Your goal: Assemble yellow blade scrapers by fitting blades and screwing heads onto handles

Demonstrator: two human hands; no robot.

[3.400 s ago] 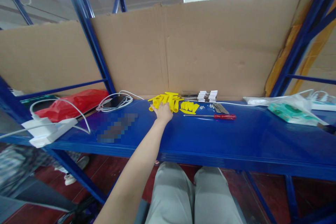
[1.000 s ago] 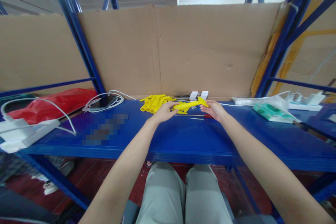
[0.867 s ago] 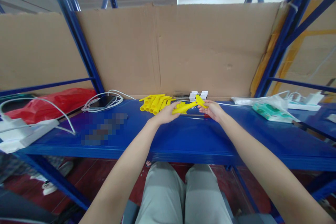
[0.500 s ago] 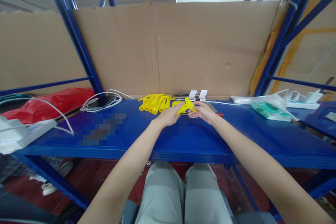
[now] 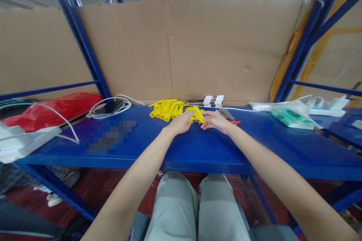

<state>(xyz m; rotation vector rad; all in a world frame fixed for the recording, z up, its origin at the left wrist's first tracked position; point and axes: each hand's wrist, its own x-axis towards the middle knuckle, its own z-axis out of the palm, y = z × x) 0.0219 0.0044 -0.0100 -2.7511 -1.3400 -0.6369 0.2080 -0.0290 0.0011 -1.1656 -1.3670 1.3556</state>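
Note:
Between my hands is a yellow plastic piece (image 5: pixel 197 115), held just above the table; its exact shape is partly covered by my fingers. My left hand (image 5: pixel 181 122) is closed on its left side. On the other side, the fingers of my right hand (image 5: pixel 215 121) pinch its right end. Just left of and behind my left hand lies a pile of yellow plastic tubes (image 5: pixel 165 110), their round open ends facing me. A red-handled tool (image 5: pixel 235 122) lies beyond my right hand, partly hidden by it.
A stack of white folded pieces (image 5: pixel 213 101) stands against the cardboard panel (image 5: pixel 215 52). On the blue table (image 5: pixel 203 147) are a coiled white cable (image 5: pixel 110 107), a red bag (image 5: pixel 62 109), a green-and-white packet (image 5: pixel 291 118) and power strips at both sides. Blue posts frame the table.
The yellow piece has turned and tilted between my hands, so its raised part no longer points up. My right hand has shifted slightly. The camera view has moved a little.

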